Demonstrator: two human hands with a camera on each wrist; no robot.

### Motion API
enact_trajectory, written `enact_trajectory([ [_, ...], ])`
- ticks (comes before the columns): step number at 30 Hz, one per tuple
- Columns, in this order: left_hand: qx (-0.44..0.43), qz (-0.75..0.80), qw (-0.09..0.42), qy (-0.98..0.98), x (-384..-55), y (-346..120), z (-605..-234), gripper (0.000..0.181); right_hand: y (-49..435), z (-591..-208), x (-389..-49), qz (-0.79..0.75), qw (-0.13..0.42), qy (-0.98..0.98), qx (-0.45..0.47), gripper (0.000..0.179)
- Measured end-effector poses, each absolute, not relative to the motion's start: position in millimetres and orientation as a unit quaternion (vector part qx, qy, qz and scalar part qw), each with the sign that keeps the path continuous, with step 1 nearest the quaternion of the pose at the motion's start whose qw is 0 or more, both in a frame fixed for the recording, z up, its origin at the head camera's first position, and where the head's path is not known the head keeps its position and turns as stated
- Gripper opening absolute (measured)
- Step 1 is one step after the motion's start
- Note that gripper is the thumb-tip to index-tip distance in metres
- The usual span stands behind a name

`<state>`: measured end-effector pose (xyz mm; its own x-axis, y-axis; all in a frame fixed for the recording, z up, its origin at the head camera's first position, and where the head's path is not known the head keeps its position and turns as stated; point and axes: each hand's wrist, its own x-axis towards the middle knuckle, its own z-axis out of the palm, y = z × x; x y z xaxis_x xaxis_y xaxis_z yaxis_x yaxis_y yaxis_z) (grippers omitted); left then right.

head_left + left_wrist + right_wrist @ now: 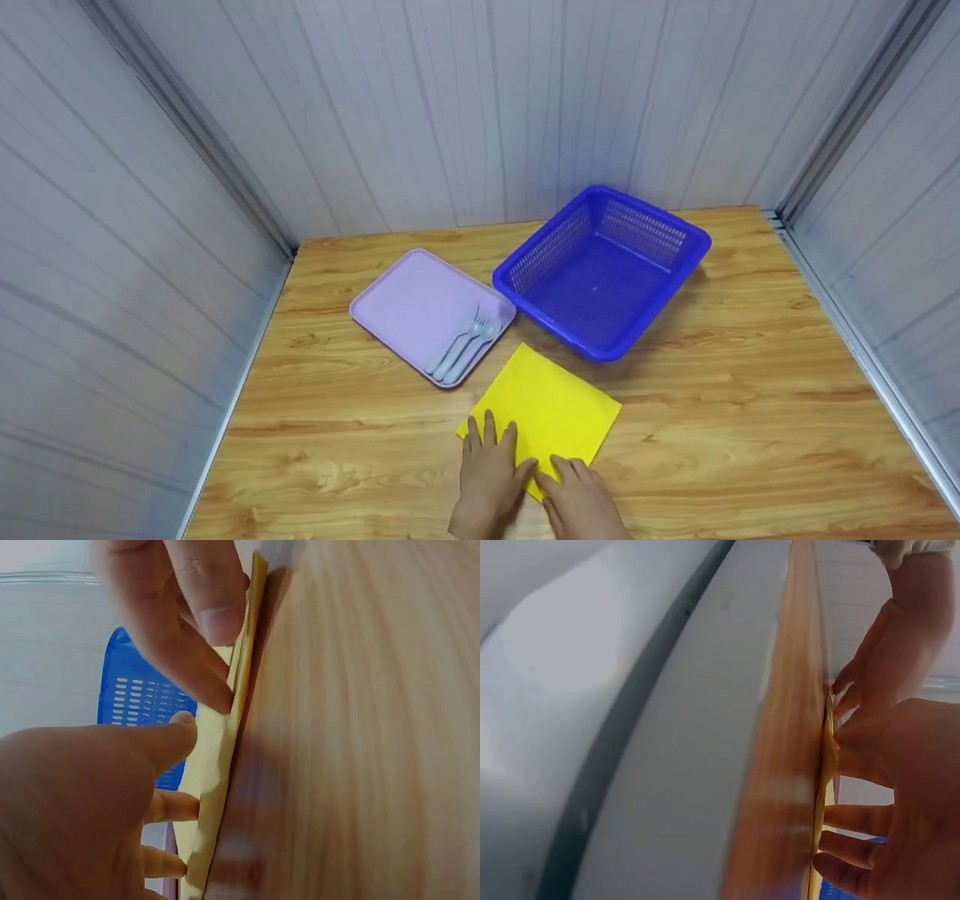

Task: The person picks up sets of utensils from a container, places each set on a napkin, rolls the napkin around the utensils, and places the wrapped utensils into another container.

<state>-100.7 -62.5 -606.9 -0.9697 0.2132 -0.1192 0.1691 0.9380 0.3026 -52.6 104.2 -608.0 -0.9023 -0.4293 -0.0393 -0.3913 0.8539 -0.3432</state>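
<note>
A folded yellow cloth [551, 401] lies flat on the wooden table, one corner toward the person. On its near left part rests my left hand [489, 474], fingers spread and fairly straight. My right hand [583, 501] touches the near right edge with its fingertips, its thumb side close to the left thumb. From the left wrist view, layers show along the edge of the cloth [214, 787], under the fingers of the right hand [161, 607]. In the right wrist view, the right hand [922, 787] lays extended fingers on the cloth; neither hand visibly pinches it.
Beyond the cloth to the right stands a blue plastic basket [600, 292] with perforated sides. A pale purple tray [409, 300] at the left holds light grey cutlery [466, 349], including a fork. Panel walls [465, 112] enclose the table [322, 442] at the back and sides.
</note>
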Motion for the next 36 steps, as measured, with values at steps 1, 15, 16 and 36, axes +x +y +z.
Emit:
enact_trajectory([
  [1,0.095,0.146,0.078,0.982,-102,-63,-608,0.067,102,-608,-53,-0.163,0.060,0.961,-0.215,0.032],
  [15,0.090,0.183,0.098,0.974,-117,-75,-616,0.074,92,-612,-61,-0.165,0.058,0.958,-0.229,0.031],
  [16,0.089,0.183,0.097,0.974,-117,-75,-617,0.074,93,-613,-61,-0.165,0.053,0.958,-0.230,0.030],
  [36,0.090,0.186,0.095,0.974,-118,-74,-613,0.075,127,-608,-79,-0.274,-0.022,0.938,-0.211,0.028],
])
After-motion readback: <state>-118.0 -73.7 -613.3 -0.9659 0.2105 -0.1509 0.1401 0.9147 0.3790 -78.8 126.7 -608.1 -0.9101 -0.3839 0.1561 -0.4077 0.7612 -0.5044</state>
